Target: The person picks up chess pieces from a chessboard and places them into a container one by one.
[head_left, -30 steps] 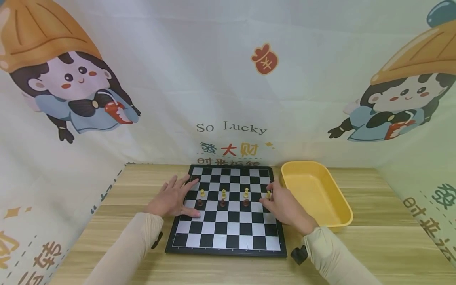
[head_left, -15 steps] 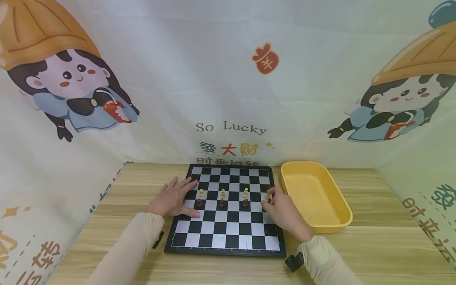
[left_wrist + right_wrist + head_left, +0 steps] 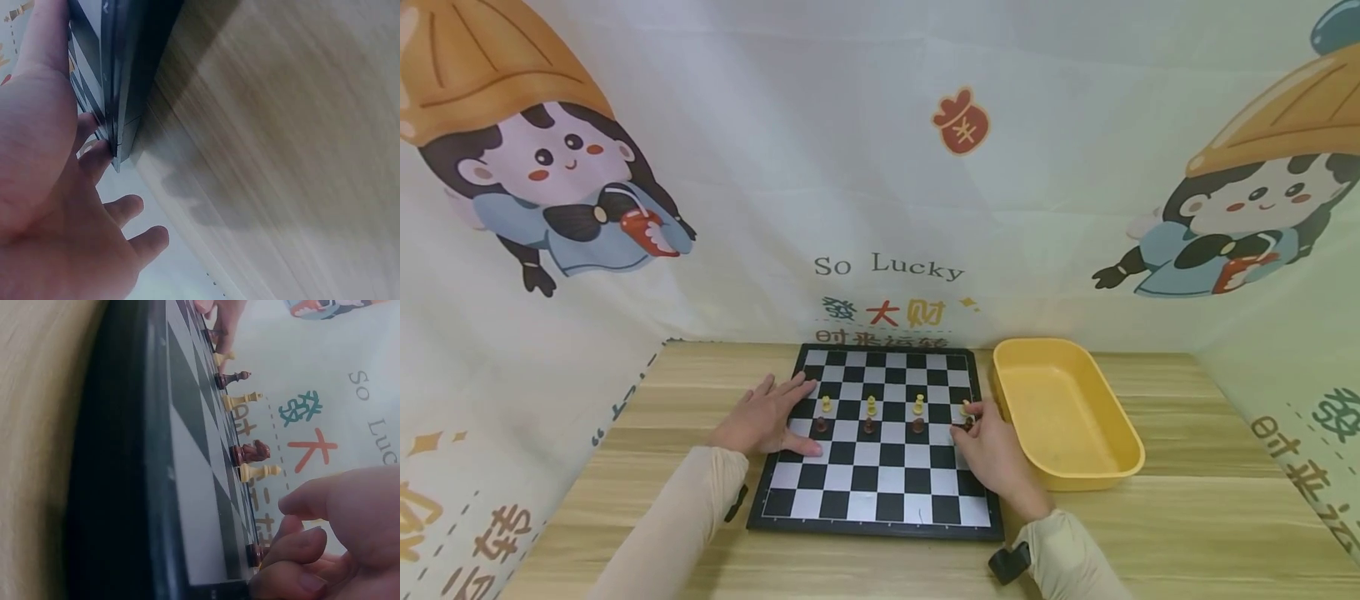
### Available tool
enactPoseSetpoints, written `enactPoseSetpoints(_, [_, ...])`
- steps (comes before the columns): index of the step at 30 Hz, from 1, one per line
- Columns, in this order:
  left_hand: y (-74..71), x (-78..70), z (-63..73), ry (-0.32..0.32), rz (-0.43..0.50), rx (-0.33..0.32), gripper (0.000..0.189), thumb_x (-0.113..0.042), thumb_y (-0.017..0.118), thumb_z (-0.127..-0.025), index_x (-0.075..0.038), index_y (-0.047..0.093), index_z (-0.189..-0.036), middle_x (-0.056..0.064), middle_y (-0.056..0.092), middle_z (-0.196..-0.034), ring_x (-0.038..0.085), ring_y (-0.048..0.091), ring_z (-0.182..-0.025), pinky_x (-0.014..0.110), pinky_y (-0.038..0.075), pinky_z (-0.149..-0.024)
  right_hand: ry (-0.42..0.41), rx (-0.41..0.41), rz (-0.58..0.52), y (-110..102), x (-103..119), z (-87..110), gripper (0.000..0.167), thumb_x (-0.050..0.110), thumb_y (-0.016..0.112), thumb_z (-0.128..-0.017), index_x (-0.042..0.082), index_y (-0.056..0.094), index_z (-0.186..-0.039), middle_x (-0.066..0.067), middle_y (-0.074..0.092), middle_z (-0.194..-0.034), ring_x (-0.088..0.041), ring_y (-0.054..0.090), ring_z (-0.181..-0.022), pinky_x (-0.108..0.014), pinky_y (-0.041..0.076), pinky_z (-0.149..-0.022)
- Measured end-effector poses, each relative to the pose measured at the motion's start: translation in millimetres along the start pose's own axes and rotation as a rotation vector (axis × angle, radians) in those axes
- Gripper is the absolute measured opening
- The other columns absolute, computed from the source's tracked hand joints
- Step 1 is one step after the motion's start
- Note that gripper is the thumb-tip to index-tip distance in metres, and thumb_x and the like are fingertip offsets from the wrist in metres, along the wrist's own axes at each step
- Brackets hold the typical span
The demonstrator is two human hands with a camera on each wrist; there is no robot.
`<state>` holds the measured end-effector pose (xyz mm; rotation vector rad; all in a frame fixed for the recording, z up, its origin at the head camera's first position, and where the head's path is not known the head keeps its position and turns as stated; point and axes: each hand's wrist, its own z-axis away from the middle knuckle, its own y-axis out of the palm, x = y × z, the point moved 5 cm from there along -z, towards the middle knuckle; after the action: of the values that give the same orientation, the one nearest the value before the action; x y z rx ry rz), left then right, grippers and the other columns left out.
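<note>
A black-and-white chessboard [image 3: 865, 482] lies on the table. My left hand [image 3: 763, 417] rests on its left edge, fingers spread and thumb on the squares. At the right edge, my right hand [image 3: 997, 450] pinches a dark red chess piece [image 3: 255, 555] between thumb and fingers; its top is hidden. Just behind stands a yellow chess piece [image 3: 966, 408], partly covered by a fingertip. Further left, three yellow pieces stand behind three dark red ones in facing pairs. The right wrist view shows a dark red knight [image 3: 253, 452] beside a yellow piece [image 3: 259, 472].
A yellow plastic tray [image 3: 1112, 482] sits right of the board, close to the right hand. Behind the wooden table [image 3: 1195, 517] hangs a printed cloth backdrop [image 3: 820, 183], which also closes off both sides.
My right hand has shifted slightly toward me along the board's right edge, from around the yellow piece to the dark red one in front of it. The left hand stays in place.
</note>
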<state>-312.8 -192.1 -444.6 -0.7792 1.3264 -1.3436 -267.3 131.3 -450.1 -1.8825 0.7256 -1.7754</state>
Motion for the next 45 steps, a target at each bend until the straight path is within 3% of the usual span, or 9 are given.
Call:
enactPoseSetpoints(12, [0.7,2.0,1.0,-0.015,0.013,0.007,0.121,-0.072,0.08,-0.064,-0.019,0.031,-0.162,0.011,0.022,-0.171,0.053,0.013,-0.155,0.071,0.019,-0.123,0.053,-0.067,-0.002,5,-9,-1.4,0.037,0.012,0.068,-0.093,-0.005,0.058,-0.124,-0.007,0.062,-0.075,-0.012,0.053,-0.062,-0.021,0.04,-0.052])
enactPoseSetpoints(21, [-0.2,0.2,0.1,-0.018,0.022,0.013,0.121,-0.072,0.08,-0.065,-0.02,0.03,-0.162,0.009,0.021,-0.172,0.052,0.011,-0.156,0.07,0.018,-0.124,0.061,-0.094,0.04,4,-12,-3.7,0.026,0.013,0.069,-0.09,-0.005,0.067,-0.109,-0.007,0.066,-0.072,-0.012,0.054,-0.06,-0.021,0.041,-0.052])
enactPoseSetpoints(45, [0.2,2.4,-2.0,-0.016,0.003,0.014,0.122,-0.075,0.078,-0.065,-0.019,0.031,-0.162,0.009,0.022,-0.171,0.051,0.016,-0.156,0.07,0.021,-0.124,0.075,-0.137,0.169,7,-5,1.8,0.023,0.009,0.067,-0.09,-0.008,0.069,-0.106,-0.012,0.072,-0.075,-0.016,0.063,-0.061,-0.024,0.047,-0.051])
